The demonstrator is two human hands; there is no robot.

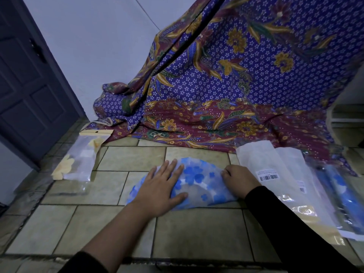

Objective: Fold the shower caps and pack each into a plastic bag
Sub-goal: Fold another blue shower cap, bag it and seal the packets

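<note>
The place is a floor of pale greenish tiles (126, 158), with a large violet and maroon batik cloth (256, 75) hanging down behind it and a grey panelled door (29, 85) on the left. On the right side lies a pile of empty white and clear plastic bags (275, 174) with barcode labels. Far on the left lies one clear plastic bag (78, 164) that already holds a yellow flowered cap.

In the middle, on the tiles, is the translucent plastic shower cap with blue flowers (199, 178), lying as a half-round shape. The left hand (159, 188) presses flat on it with the fingers straight and spread. The right hand (238, 180) has its fingers curled at the right edge of the shower cap and seems to pinch it.

I judge that the folding step is in hand. The next move probably needs one more fold, keeping the slippery plastic pressed down, so that it fits a narrow bag.
</note>
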